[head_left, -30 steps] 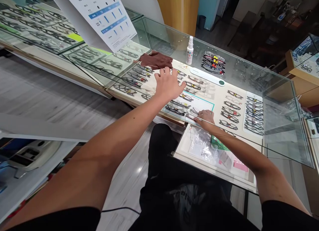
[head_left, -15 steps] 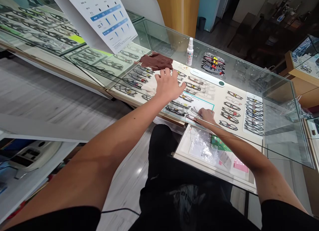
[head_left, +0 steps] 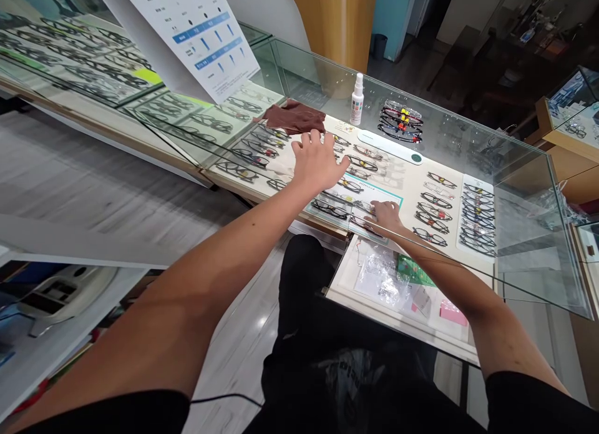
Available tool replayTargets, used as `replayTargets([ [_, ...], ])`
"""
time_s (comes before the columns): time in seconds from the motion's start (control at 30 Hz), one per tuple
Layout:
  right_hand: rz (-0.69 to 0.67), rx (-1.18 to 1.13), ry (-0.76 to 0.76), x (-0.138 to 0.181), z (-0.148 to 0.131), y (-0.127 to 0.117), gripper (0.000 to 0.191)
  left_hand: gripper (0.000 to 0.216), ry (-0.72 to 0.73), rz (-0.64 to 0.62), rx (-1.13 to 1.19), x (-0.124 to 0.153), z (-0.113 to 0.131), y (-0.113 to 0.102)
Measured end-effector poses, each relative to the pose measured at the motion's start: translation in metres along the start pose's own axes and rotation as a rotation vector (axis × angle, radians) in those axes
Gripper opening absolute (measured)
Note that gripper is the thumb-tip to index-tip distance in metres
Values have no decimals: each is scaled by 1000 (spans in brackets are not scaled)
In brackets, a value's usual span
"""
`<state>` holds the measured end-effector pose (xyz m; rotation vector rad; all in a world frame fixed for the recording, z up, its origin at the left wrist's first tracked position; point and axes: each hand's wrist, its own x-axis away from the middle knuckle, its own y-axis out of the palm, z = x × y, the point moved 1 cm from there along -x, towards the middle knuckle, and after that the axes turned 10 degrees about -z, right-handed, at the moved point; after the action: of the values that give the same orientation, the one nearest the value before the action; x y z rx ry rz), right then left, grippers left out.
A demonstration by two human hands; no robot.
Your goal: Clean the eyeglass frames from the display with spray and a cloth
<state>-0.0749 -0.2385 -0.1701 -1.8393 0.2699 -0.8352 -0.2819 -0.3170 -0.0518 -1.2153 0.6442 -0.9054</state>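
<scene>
While left hand [head_left: 316,163] splays over glass [head_left: 521,231], right hand [head_left: 387,216] by slim spectacles [head_left: 363,223], grip unclear.

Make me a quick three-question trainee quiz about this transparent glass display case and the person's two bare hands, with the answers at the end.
1. True or false: the small white plastic spray bottle is lying on its side.
2. Fill in: the bare right hand is nearest to some ____.
3. Which is closest to the crumpled brown cloth?
A) the right hand
B) the bare left hand
C) the pulled-out white drawer

Key:
1. False; it stands upright.
2. Slim-framed eyeglasses.
3. B.
</scene>
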Motion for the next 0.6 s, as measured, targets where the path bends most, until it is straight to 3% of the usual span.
replayTargets([
  [0.47,10,133,-6,2,-5,1,43,60,0,-9,4,1,1,-1],
  [0.6,3,165,-7,0,-4,5,50,59,0,-6,0,1,1,-1],
])
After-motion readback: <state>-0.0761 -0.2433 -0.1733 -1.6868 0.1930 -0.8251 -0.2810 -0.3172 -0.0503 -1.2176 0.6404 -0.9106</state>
